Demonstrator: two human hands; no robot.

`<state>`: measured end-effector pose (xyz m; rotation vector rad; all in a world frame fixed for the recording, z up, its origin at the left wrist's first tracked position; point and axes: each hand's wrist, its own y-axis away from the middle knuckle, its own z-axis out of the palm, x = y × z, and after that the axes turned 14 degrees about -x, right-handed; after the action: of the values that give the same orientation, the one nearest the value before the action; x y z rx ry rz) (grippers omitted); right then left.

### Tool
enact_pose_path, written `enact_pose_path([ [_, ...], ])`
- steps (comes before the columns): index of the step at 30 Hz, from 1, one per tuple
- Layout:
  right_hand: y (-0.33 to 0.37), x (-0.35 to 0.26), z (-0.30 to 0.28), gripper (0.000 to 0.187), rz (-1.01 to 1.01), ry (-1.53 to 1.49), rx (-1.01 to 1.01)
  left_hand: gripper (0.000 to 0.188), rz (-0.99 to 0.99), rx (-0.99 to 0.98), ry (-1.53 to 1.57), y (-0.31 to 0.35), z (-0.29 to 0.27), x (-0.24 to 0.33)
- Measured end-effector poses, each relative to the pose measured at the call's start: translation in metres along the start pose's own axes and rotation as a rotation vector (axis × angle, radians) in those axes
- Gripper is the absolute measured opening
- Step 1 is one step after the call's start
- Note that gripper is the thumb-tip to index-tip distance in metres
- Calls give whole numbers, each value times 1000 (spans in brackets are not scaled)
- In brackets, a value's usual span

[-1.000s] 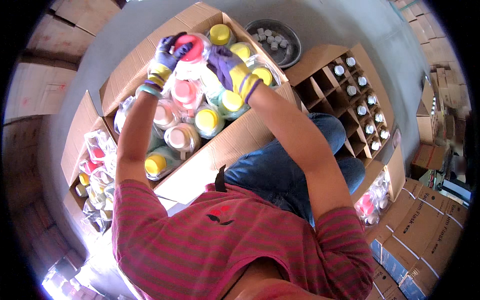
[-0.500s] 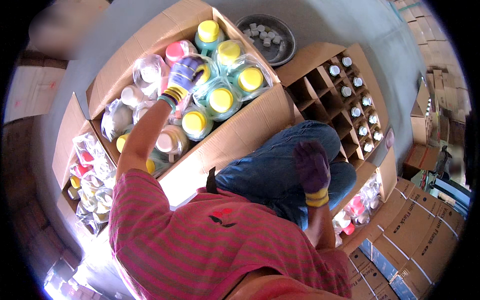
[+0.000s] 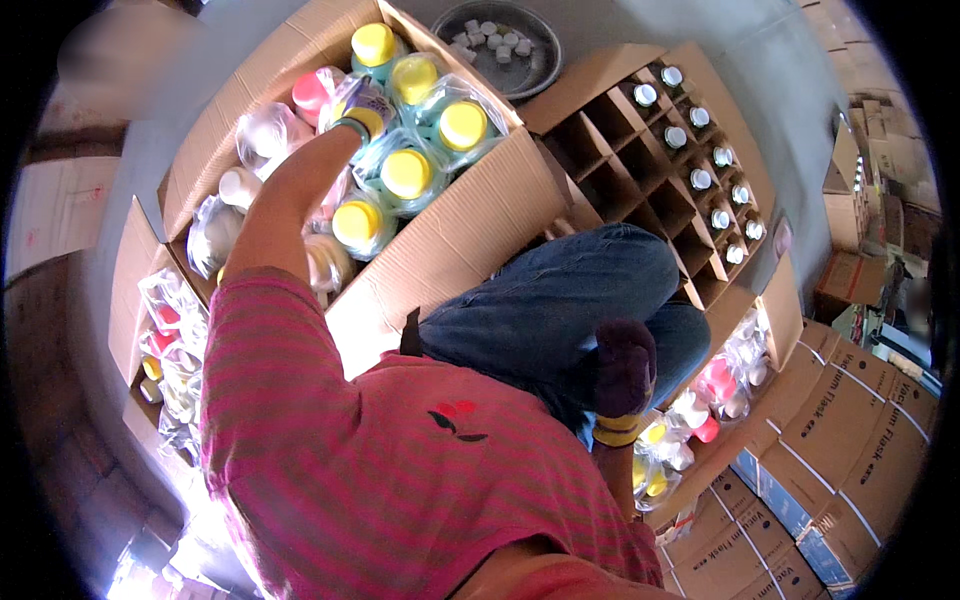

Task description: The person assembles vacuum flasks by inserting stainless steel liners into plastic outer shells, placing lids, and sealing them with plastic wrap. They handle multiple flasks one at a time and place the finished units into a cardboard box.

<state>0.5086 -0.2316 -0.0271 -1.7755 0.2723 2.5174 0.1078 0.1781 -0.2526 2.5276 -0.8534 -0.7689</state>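
My left hand [image 3: 362,105], in a purple-and-yellow glove, reaches down among plastic-wrapped jug-like flasks in an open cardboard box [image 3: 490,215]. It sits beside a teal flask with a yellow lid [image 3: 407,174] and a pink-lidded flask [image 3: 312,94]. Its fingertips are hidden between the flasks, so its grip does not show. More teal flasks with yellow lids [image 3: 463,126] stand on the right side of the box, pale and pink ones on the left. My right hand [image 3: 624,370], in a dark purple glove, is closed above my lap, with nothing visible in it.
Right of the box is a divided carton [image 3: 640,165] partly filled with white-capped bottles. A metal basin [image 3: 535,75] with small white caps lies behind. Boxes of wrapped flasks stand at left [image 3: 180,370] and lower right [image 3: 715,390]. Strapped cartons [image 3: 850,430] are stacked at right.
My left hand has moved forward and down between the flasks, hiding its fingers. My right hand has dropped slightly nearer to me. The whole view has shifted a little.
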Motion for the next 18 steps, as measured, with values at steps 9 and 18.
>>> enact_pose_path([
  [9, 36, 22, -37, 39, 9, -309, 111, 79, -697, 633, 744, 116, 29, 59],
  [18, 22, 26, -33, 37, 58, -40, 28, 79, -817, -43, 646, 108, 23, 76],
])
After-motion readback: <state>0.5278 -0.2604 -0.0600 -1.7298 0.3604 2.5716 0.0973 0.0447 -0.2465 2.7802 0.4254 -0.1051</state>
